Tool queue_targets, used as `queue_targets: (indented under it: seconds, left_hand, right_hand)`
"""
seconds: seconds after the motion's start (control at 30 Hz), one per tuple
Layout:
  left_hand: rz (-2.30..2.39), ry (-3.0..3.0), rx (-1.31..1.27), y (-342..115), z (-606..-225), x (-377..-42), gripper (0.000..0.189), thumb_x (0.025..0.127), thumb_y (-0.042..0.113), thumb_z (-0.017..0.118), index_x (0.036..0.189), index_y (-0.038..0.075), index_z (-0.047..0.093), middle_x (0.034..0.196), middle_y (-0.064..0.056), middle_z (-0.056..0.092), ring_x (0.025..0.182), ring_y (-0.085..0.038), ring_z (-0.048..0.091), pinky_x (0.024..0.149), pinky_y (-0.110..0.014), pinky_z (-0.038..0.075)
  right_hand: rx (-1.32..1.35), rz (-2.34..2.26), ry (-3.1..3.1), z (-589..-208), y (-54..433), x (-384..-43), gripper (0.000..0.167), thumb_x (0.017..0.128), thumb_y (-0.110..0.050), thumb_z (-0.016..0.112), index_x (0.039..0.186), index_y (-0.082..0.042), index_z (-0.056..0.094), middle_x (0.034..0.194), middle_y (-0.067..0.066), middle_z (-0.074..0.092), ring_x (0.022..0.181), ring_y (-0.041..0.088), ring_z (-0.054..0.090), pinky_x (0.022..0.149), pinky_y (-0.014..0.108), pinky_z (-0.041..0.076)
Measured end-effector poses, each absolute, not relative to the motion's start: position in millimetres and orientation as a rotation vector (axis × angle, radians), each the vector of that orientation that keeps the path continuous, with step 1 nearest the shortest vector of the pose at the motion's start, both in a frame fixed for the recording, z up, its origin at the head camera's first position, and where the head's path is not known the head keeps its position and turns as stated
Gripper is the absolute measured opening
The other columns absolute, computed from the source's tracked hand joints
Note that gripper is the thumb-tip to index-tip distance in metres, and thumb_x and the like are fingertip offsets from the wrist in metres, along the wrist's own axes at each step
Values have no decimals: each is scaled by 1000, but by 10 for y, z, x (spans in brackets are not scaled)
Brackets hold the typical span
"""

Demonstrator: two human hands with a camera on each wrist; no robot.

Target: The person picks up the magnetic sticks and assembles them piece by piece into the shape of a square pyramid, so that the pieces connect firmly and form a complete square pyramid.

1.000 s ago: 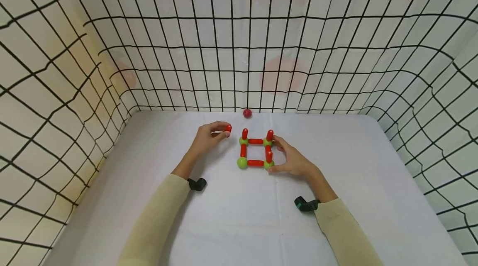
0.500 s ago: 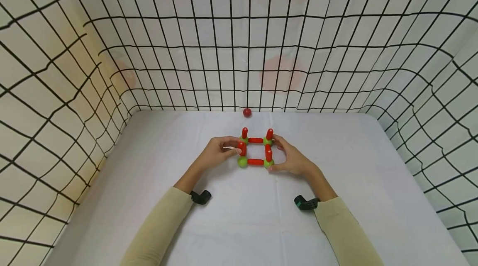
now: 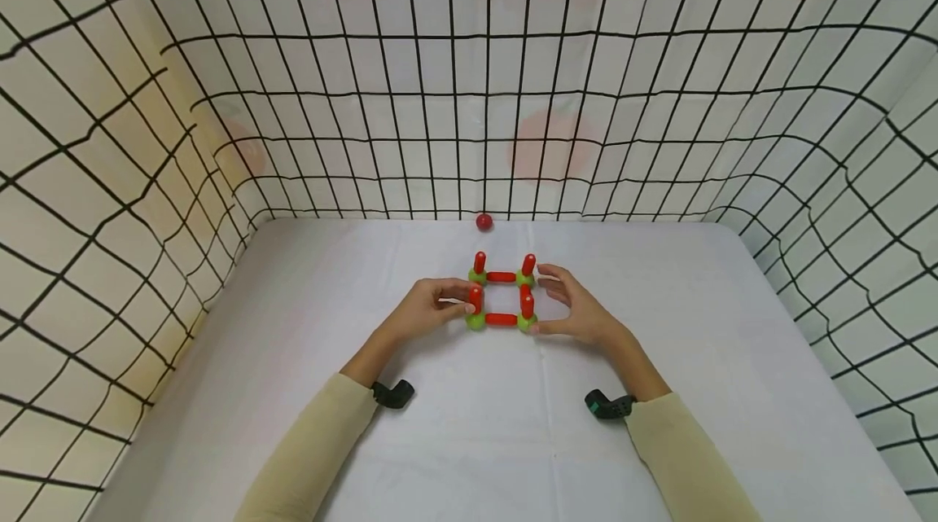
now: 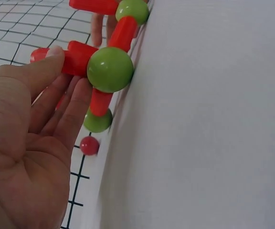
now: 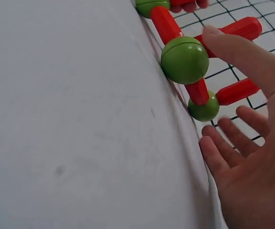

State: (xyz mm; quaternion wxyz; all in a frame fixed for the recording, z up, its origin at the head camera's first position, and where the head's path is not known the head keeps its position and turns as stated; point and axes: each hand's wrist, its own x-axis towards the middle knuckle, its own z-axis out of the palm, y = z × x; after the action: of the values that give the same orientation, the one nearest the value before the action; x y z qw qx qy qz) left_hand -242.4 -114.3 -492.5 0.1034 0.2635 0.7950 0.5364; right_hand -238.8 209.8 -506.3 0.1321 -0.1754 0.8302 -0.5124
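Observation:
A square frame of green balls and red rods lies on the white table, an upright red rod at each corner. My left hand [image 3: 423,310] pinches the upright red rod [image 3: 475,299] at the near left corner. In the left wrist view that rod [image 4: 73,61] meets the near left green ball [image 4: 110,69], fingers behind it. My right hand [image 3: 585,317] is beside the frame's right side, fingers spread and apart from it. In the right wrist view its thumb [image 5: 213,36] lies against the near right upright rod [image 5: 245,28], close to the green ball [image 5: 185,60].
A small dark red ball [image 3: 484,222] sits at the table's back edge, behind the frame. Black wire mesh [image 3: 469,98] stands along the back and sides, with pale cloth behind it. White cloth [image 3: 484,440] covers the tabletop.
My left hand has brought its red rod rightward and down onto the near left green ball. The right hand's fingers have loosened and drawn slightly away from the frame.

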Motion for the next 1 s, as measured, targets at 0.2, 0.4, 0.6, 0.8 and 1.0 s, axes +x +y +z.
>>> queue_targets:
  seconds: [0.2, 0.4, 0.6, 0.8, 1.0]
  left_hand:
    - [1564, 2359, 781, -1157, -4904, -2388, 37, 96, 16, 75, 131, 8, 70, 125, -6, 74, 115, -21, 71, 93, -30, 60]
    - [1551, 2406, 820, -1106, -4927, -2413, 38, 96, 16, 74, 133, 5, 69, 125, -7, 74, 113, -21, 70, 94, -28, 60]
    - [1492, 2500, 818, -1007, -4941, -2442, 38, 98, 20, 72, 133, 7, 69, 127, -3, 74, 115, -16, 70, 95, -26, 59]
    - [1477, 2544, 774, -935, -4947, -2436, 38, 97, 25, 73, 132, 10, 71, 125, -2, 75, 112, -16, 71, 94, -29, 60]
    - [1501, 2552, 769, -887, -4954, -2430, 37, 97, 25, 74, 130, 9, 71, 121, -3, 76, 106, -16, 73, 93, -32, 61]
  right_hand:
    - [-679, -1608, 2394, -4974, 2081, -2298, 48, 88, -15, 83, 129, -7, 60, 121, 13, 66, 112, 32, 64, 100, 38, 57]
    - [-711, -1583, 2471, -4951, 1956, -2261, 30, 95, -16, 75, 123, -9, 67, 115, 7, 70, 105, 23, 64, 92, 22, 57]
    - [-636, -1556, 2538, -4983, 1854, -2286, 31, 98, -22, 73, 126, -10, 68, 115, 6, 72, 105, 23, 65, 90, 22, 57]
    - [-605, -1526, 2608, -4989, 1782, -2308, 32, 98, -22, 72, 127, -9, 68, 113, 5, 74, 102, 21, 66, 88, 25, 57]
    - [-566, -1536, 2631, -4986, 1725, -2316, 30, 97, -21, 74, 123, -8, 70, 108, 6, 74, 94, 20, 65, 81, 22, 56]
